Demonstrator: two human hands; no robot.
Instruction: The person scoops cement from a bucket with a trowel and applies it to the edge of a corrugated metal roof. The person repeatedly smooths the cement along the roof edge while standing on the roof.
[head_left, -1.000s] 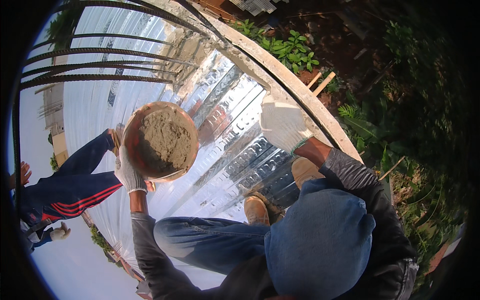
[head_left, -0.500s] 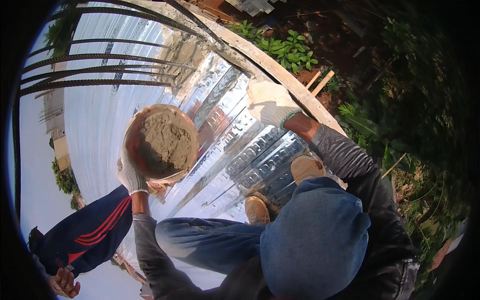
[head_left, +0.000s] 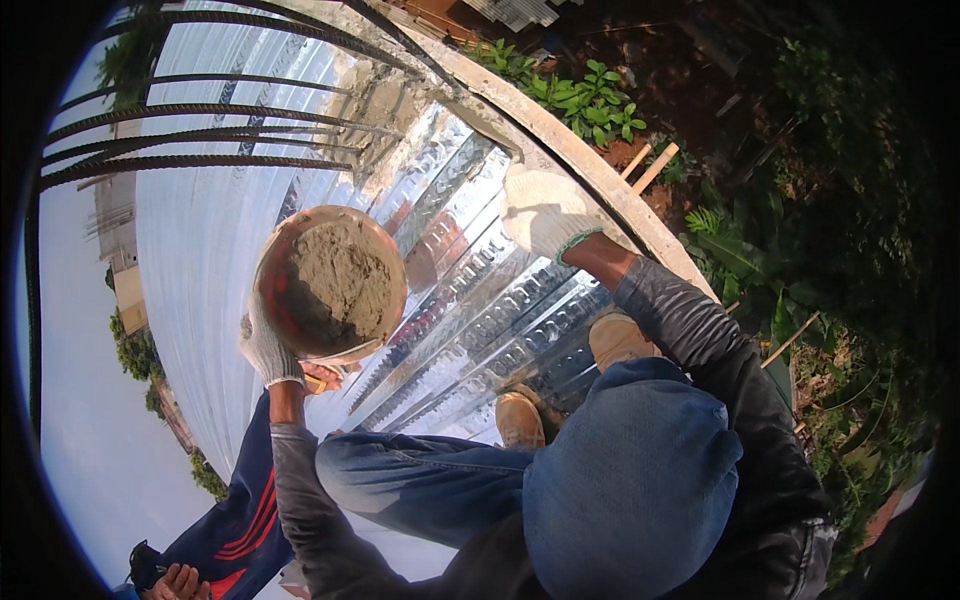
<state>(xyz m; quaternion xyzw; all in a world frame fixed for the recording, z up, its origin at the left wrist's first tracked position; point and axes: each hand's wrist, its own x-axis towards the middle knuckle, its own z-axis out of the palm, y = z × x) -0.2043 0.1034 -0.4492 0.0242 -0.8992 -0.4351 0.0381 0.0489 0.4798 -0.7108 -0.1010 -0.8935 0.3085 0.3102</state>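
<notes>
Your left hand [head_left: 265, 345] wore a knitted white cloth glove under a worn metal pan [head_left: 330, 283] of rough, matt grey mortar [head_left: 340, 272]. Glossy corrugated metal sheeting [head_left: 470, 300] gleamed at centre; ribbed steel bars [head_left: 200, 135] crossed the upper left.

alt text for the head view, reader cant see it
Seen from above, a person's gloved left hand holds up a round pan of wet mortar over corrugated metal decking, while the gloved right hand rests on the concrete edge. Rebar arches upper left.
</notes>
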